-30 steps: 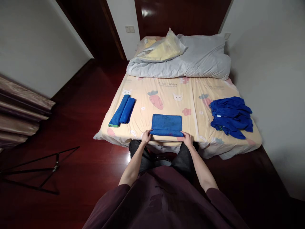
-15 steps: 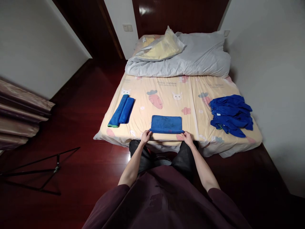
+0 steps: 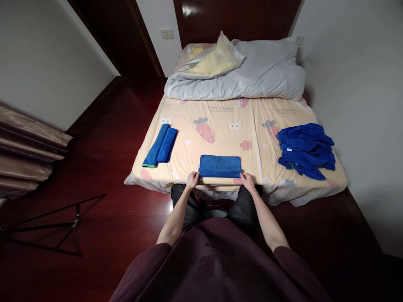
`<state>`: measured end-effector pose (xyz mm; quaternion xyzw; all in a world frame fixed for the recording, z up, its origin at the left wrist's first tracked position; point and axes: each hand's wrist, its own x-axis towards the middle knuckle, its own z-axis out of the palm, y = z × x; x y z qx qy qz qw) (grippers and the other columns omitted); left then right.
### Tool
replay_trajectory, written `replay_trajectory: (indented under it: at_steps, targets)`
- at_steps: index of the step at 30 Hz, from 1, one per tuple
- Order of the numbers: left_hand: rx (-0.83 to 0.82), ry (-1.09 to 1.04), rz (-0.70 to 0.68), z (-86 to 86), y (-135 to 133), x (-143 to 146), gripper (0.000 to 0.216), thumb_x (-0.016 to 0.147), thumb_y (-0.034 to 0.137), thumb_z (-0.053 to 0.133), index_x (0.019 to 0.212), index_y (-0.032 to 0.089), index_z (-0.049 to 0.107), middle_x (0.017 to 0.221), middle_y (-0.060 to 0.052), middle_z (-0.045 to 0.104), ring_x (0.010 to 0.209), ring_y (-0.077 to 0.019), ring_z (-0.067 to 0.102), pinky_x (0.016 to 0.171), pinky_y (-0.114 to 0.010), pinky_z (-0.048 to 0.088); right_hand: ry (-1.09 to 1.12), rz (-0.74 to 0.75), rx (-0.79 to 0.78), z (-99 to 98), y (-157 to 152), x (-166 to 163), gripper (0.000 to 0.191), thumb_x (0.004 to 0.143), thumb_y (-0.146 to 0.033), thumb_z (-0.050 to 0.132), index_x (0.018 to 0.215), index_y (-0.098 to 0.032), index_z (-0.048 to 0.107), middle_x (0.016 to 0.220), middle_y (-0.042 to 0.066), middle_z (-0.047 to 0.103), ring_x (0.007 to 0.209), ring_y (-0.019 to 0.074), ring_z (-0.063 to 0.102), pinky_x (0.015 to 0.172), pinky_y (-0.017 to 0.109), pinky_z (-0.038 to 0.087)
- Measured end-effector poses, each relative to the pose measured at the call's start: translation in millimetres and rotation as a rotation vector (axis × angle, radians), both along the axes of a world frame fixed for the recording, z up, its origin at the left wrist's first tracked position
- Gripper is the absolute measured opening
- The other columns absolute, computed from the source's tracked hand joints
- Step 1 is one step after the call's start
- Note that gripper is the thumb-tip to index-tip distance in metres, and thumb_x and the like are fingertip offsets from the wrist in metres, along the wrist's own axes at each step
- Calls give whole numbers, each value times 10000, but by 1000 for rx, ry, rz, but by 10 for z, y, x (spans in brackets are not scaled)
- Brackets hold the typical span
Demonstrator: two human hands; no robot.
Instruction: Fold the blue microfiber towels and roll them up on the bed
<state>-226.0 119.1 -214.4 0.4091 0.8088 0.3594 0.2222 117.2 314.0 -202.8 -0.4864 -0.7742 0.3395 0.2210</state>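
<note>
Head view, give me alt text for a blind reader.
A person's left hand and right hand hold a blue cloth at its near corners on a bed. Two narrow blue cloths lie at left, a crumpled blue pile at right.

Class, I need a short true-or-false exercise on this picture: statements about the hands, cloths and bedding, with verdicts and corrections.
1. The left hand and right hand are at the near corners of the middle cloth. True.
2. The crumpled pile lies to the left of the middle cloth. False: the crumpled pile lies to its right.
3. Two narrow blue bundles lie side by side on the bed. True.
4. The grey quilt hangs over the near edge. False: the grey quilt is bunched at the far end.
5. The middle cloth is yellow. False: it is blue.
</note>
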Motion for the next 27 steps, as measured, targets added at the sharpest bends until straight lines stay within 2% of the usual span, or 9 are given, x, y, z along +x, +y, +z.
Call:
replay_trajectory:
  at_steps: [9,19,22,24,27]
  targets:
    - [11,14,-18,12,-14,9,433,1006,490,408,695,224,549,809,-83,647,854,-227,613,863,-356,475,12,-21,-38,-28,17,12,531,879,-696,457,624,-240,553,609,43,625,612,198,567,609,288,381]
    - [9,51,-23,130,-43,59,414,1032,468,418,766,212,607,844,-90,655,905,-234,636,929,-385,516,-15,16,-69,96,-3,18,487,917,-648,478,686,-239,609,629,51,664,663,230,642,631,293,483]
    - [30,90,12,226,-106,110,318,1036,405,434,980,187,658,998,-120,680,1009,-249,650,975,-406,527,-23,-29,-9,129,-83,35,414,932,-586,504,848,-218,675,748,70,707,733,244,671,706,326,530]
    - [71,181,15,306,-184,179,313,1033,355,445,1198,168,635,1182,-156,661,1152,-262,629,1053,-423,506,-17,-60,109,164,-192,45,384,956,-524,503,1024,-201,701,924,111,734,889,268,692,829,371,555]
    - [127,343,-150,424,-277,341,431,1028,300,456,1431,168,535,1444,-178,564,1379,-278,515,1187,-450,418,-55,26,324,246,-415,12,394,1006,-417,464,1248,-205,690,1269,153,685,1207,298,621,1061,444,492]
